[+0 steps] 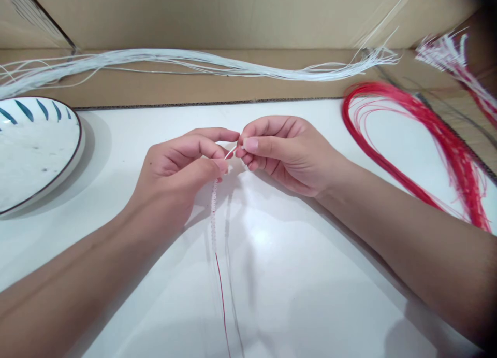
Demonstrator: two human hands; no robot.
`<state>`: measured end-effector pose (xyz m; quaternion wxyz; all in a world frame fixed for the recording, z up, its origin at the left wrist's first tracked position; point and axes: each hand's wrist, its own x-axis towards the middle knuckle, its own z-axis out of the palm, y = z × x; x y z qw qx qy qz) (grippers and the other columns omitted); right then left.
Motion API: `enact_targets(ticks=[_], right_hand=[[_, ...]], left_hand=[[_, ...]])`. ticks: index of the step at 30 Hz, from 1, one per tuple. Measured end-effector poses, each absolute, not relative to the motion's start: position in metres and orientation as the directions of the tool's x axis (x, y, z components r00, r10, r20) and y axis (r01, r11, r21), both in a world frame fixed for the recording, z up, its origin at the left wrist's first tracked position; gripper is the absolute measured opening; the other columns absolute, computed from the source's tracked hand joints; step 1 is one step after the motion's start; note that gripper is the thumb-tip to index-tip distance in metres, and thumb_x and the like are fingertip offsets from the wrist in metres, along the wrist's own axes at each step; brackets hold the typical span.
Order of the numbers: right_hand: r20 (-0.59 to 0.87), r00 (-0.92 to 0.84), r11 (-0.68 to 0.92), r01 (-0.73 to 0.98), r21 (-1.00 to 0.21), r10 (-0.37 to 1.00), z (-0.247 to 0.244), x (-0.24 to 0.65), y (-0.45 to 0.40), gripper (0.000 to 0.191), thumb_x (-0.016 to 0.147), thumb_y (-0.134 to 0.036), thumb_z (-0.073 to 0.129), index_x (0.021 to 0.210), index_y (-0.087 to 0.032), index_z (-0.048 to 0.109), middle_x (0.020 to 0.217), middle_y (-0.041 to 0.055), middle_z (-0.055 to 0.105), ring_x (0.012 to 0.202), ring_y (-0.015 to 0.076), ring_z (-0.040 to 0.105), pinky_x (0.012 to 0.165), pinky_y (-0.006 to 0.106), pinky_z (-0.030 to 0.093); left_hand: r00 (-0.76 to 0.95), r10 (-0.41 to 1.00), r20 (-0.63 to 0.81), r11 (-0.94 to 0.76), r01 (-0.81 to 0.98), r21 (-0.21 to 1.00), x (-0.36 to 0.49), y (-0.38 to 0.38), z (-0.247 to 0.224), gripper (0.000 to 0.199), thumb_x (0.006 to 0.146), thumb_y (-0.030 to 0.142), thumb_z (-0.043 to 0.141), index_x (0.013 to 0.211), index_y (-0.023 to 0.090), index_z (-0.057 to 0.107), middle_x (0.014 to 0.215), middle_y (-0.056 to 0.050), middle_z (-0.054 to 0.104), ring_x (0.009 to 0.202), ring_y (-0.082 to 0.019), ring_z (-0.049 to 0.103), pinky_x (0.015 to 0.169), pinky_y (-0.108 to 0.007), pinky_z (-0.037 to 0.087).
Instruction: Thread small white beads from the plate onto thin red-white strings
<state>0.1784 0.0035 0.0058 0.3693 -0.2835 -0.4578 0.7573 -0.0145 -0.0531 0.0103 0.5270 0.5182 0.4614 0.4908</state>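
Note:
Between thumb and index finger my left hand (180, 169) pinches a thin red-and-white cord, its other fingers slightly bent. Below that thumb hangs a strand of tiny pale beads (213, 218), which ends in a bare red thread (221, 290) running down to the bottom edge. My right hand (281, 151) is closed, with its thumb pressed on the curled index finger. A small whitish bit, possibly a bead, shows at its fingertips. The short white stretch of cord (230, 152) spans the narrow gap between both hands.
A white plate (39, 161) with blue-green leaf marks stands at the left. White cords (186, 60) lie along the cardboard (217, 91) at the back. A looped bundle of red cords (446, 135) lies at the right, with red-and-white cords (450, 57) behind it.

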Motion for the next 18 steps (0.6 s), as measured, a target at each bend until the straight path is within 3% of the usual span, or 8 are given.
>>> enact_targets(ticks=[6, 18], right_hand=[[-0.073, -0.603, -0.315, -0.307, -0.898, 0.794, 0.0046, 0.1793, 0.0038, 0.018, 0.077, -0.024, 0.089, 0.082, -0.013, 0.076, 0.079, 0.0018, 0.076, 0.067, 0.0075, 0.069, 0.066, 0.018, 0.060], [-0.063, -0.589, -0.291, -0.301, -0.908, 0.806, 0.0053, 0.1780, 0.0029, 0.020, 0.076, -0.027, 0.090, 0.081, -0.014, 0.075, 0.077, 0.0010, 0.074, 0.065, 0.0070, 0.067, 0.065, 0.017, 0.058]], left_hand=[[0.122, 0.992, -0.032, 0.044, -0.101, 0.994, -0.0129, -0.0508, 0.0149, 0.014, 0.077, 0.015, 0.075, 0.064, 0.020, 0.073, 0.119, -0.004, 0.073, 0.105, -0.027, 0.068, 0.085, -0.036, 0.059], [0.149, 0.989, -0.016, 0.030, -0.088, 0.996, -0.0145, -0.0519, 0.0144, 0.015, 0.078, 0.014, 0.073, 0.065, 0.020, 0.074, 0.122, -0.005, 0.072, 0.112, -0.029, 0.067, 0.087, -0.036, 0.060]])
